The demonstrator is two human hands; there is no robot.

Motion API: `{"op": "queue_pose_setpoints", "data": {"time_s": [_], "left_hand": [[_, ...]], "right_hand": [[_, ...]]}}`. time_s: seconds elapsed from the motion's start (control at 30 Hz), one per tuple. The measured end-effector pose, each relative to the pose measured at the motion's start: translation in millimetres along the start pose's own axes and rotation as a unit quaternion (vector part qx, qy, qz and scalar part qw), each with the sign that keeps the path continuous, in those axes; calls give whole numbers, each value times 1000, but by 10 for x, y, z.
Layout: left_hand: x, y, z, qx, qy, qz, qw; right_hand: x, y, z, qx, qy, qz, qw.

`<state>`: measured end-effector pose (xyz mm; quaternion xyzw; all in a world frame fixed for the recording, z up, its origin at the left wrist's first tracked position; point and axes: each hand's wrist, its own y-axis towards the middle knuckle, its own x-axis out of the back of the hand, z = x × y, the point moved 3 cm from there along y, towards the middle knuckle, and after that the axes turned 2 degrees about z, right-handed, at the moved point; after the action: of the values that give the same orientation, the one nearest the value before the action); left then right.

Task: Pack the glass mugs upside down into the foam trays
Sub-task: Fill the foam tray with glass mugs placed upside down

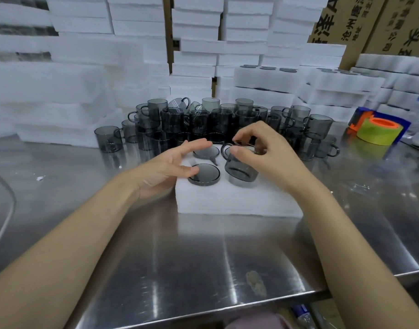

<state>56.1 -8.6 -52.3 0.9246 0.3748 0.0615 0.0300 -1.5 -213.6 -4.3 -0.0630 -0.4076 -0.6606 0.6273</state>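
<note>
A white foam tray (237, 200) lies on the steel table in front of me. Two smoky grey glass mugs sit sunk in it upside down: one at the near left (204, 174), one at the far left (206, 151). My right hand (263, 150) grips a third mug (242, 167) by its upturned base, the mug tilted and partly lowered into the near right hole. My left hand (172, 167) rests with relaxed fingers at the tray's left edge, thumb touching the near left mug. A pile of several loose mugs (215, 124) stands behind the tray.
Stacks of white foam trays (137, 43) wall the back and left. Filled trays (286, 79) are piled at the right rear. A tape dispenser with yellow-green tape (377, 129) lies at the right. Cardboard boxes (370, 22) stand behind. The table's front edge (203, 309) runs near me.
</note>
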Motion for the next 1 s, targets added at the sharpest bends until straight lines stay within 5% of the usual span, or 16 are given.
{"op": "queue_pose_setpoints", "data": {"time_s": [0.17,0.37,0.8,1.0], "left_hand": [[10,9,12,1,-2,-3,1000],[-1,7,17,6,-31,0,1000],[15,13,34,-2,26,-26,999],[29,51,32,-11,108,-22,994]], "right_hand": [[-42,-49,61,-9,-206,-6,978],[-118,-68,150,-8,-319,3,948],[-186,-78,20,-26,-302,234,924],[-227,-69,-1,-4,-293,246,924]]}}
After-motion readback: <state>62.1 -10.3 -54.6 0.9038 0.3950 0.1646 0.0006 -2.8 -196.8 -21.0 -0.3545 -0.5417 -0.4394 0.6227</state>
